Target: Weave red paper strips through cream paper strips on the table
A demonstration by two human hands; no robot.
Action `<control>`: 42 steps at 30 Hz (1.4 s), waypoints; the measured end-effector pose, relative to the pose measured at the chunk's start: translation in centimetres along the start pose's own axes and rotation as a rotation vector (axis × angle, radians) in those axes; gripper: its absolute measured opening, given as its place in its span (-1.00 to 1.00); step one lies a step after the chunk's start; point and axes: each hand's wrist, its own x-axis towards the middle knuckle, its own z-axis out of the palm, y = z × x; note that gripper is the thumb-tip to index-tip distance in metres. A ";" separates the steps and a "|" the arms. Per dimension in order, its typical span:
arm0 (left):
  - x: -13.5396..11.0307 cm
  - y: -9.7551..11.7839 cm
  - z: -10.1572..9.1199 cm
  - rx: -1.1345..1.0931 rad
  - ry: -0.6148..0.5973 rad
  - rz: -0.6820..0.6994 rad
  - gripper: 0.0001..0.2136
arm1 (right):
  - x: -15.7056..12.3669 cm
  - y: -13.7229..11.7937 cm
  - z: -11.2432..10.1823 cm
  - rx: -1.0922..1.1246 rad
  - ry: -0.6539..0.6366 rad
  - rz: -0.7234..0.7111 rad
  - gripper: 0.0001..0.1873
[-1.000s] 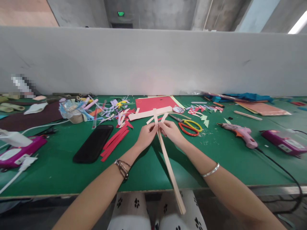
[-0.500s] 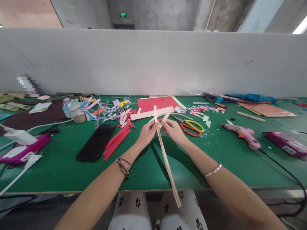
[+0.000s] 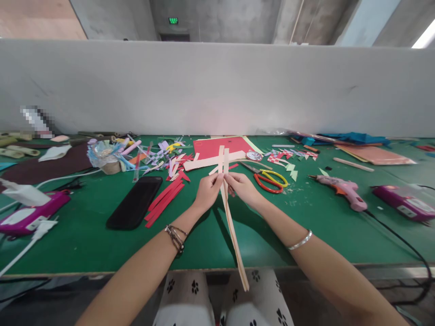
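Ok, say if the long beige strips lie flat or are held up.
Held up: left hand and right hand pinch the long beige strips above the table, ends passing its front edge.

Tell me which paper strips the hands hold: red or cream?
The cream strips, pinched by left hand and right hand, hanging past the table edge; the red strips lie untouched beside the phone.

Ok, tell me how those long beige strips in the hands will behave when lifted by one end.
The beige strips are probably light: the left hand and right hand hold them by a fingertip pinch alone. They look thin and flat, so likely bendy, yet their long ends run past the edge of the table almost straight, suggesting card-like springiness.
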 end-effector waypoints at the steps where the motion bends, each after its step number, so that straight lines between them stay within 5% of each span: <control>1: 0.0 0.0 0.0 -0.003 0.023 0.001 -0.71 | 0.0 0.1 0.0 -0.015 -0.001 -0.005 -0.68; 5: 0.1 -0.1 -0.2 -0.027 0.085 -0.021 -0.69 | -0.1 0.1 -0.1 -0.063 0.006 0.015 -0.68; 12: 0.1 -0.1 0.0 -0.031 -0.219 -0.016 -0.70 | 0.1 -0.2 -0.3 0.004 0.174 -0.003 -0.68; 21: -0.1 0.1 -0.1 0.232 -0.186 0.088 -0.80 | 0.1 0.1 -0.3 -0.091 0.290 -0.030 -0.70; 29: -0.1 0.0 0.0 0.236 -0.166 0.059 -0.69 | 0.1 0.0 -0.5 -0.101 0.292 -0.021 -0.66; 37: 0.0 0.1 -0.1 0.078 -0.049 -0.027 -0.65 | -0.2 -0.5 0.2 -0.036 0.109 0.025 -0.72; 42: 0.2 -0.1 0.2 -0.145 -0.169 -0.147 -0.64 | -0.3 -0.6 0.0 0.049 0.118 0.002 -0.68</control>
